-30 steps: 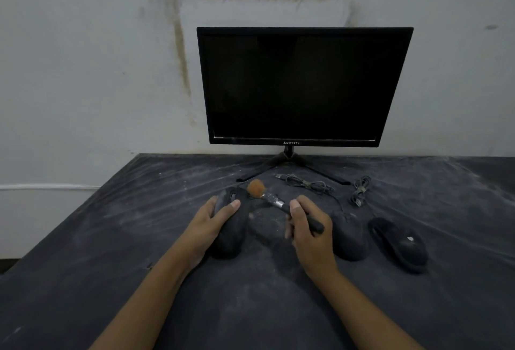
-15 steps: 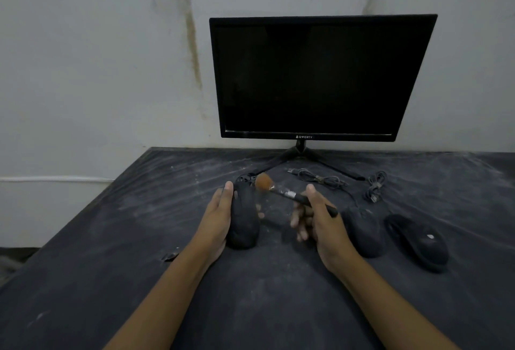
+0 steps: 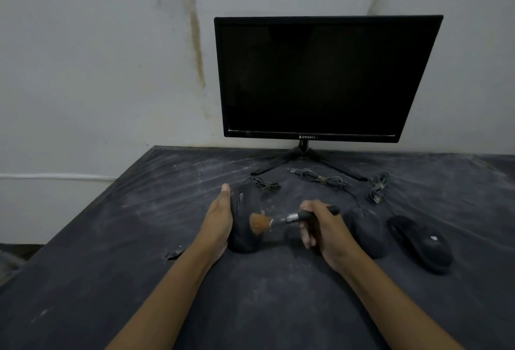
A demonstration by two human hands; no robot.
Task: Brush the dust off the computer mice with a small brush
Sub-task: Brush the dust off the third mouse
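Black desk [image 3: 111, 238], streaked with pale dust, carries everything. Left hand [image 3: 220, 221] lies flat against the left side of the left mouse [image 3: 246, 210] near the desk's middle. Its fingers are straight and together, pointing at the far edge; thumb hidden. That mouse looks tipped, side buttons facing up. Right hand [image 3: 327, 234] pinches the dark handle of the small brush [image 3: 292, 217] between thumb and forefinger, other fingers loosely curled below. Brush points left, nearly level. Its orange bristles [image 3: 259, 223] are blurred and touch the left mouse's right flank. Middle mouse [image 3: 365, 238] sits just beside the right hand, partly hidden by it. Right mouse [image 3: 423, 243] lies near it, toward the desk's right edge, small pale mark on top. Three bundled cables lie toward the far edge: left cable [image 3: 264, 185] just behind the left mouse, middle cable [image 3: 320, 179] between the monitor's stand legs, right cable [image 3: 377, 186] behind the middle mouse. Monitor [image 3: 326, 79] stands at the far edge, screen dark, against a stained grey wall [image 3: 97, 56]. Small scrap [image 3: 172, 254] lies on the desk beside the left forearm.
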